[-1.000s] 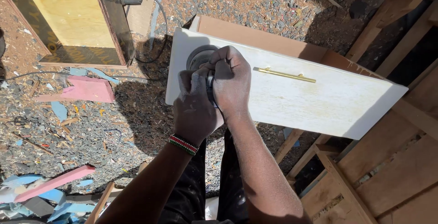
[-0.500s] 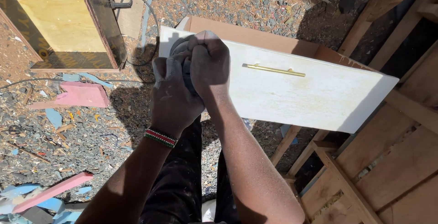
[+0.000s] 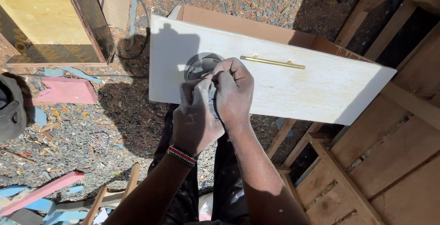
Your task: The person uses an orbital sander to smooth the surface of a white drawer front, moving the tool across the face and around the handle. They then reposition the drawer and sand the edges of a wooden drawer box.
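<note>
My left hand (image 3: 195,117) and my right hand (image 3: 233,92) both grip a round, dark power sander (image 3: 200,65), mostly hidden under my fingers. Its disc rests on the left part of a white-painted drawer front (image 3: 321,92). A slim brass bar handle (image 3: 274,62) is fixed on the panel just right of my hands. The brown drawer box (image 3: 238,23) shows behind the panel's far edge. A beaded band circles my left wrist.
An open yellow plywood box (image 3: 46,18) stands at the top left, with a black cable (image 3: 137,18) looping beside it. Pink boards (image 3: 64,91) and blue scraps lie on the gravel and shavings. Bare wooden frames (image 3: 366,170) fill the right side. A dark cap (image 3: 11,110) shows at the left edge.
My hands and the sander have slid from the panel's left end toward its middle, nearer the brass handle. The view has shifted a little too.
</note>
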